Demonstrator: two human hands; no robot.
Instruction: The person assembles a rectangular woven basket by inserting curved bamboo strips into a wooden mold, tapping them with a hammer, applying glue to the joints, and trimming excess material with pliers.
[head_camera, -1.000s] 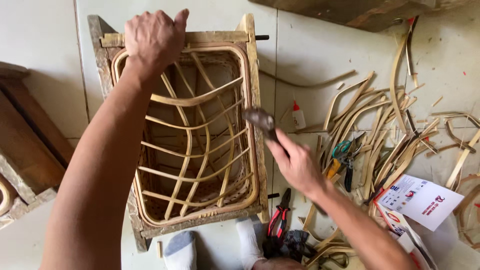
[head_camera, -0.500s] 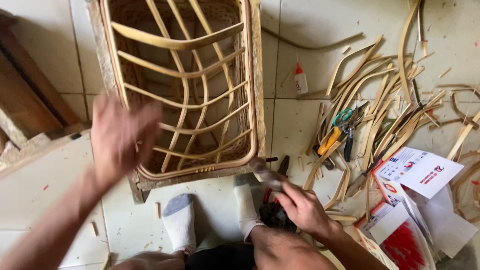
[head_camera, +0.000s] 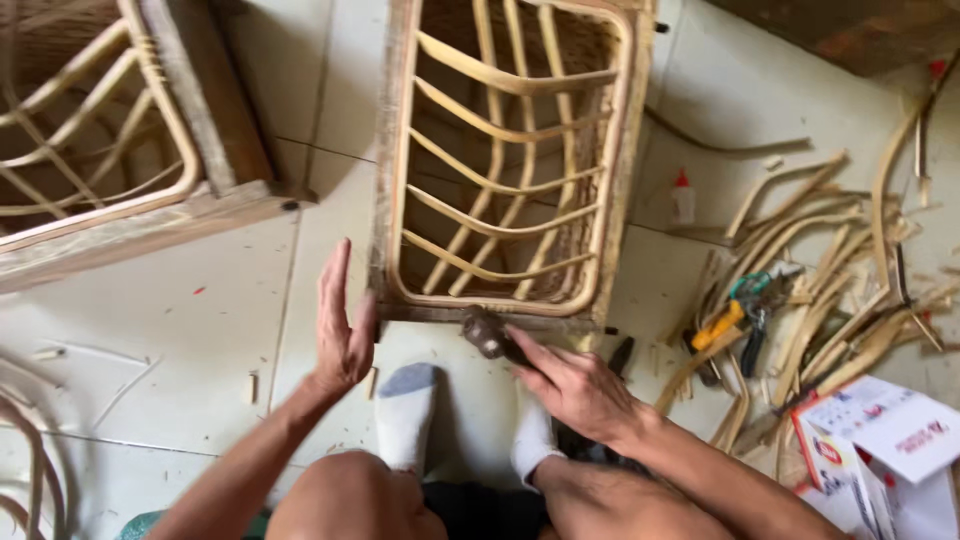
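A rattan panel in a wooden frame (head_camera: 392, 180) lies on the tiled floor in front of me. My left hand (head_camera: 340, 325) is open and flat, its edge against the frame's near left corner. My right hand (head_camera: 575, 385) grips a small hammer (head_camera: 487, 335), whose dark head rests at the frame's near edge. My feet in white and grey socks (head_camera: 405, 415) sit just below the frame.
A second rattan frame (head_camera: 110, 150) lies at the upper left. Loose rattan strips (head_camera: 800, 260), yellow-handled pliers (head_camera: 735, 310), a small glue bottle (head_camera: 683, 197) and paper packets (head_camera: 880, 430) are scattered to the right. Curved cane pieces (head_camera: 30, 460) lie at the lower left.
The view has shifted down and left. My left hand came off the frame's far end to its near left corner. My right hand lowered the hammer to the near edge.
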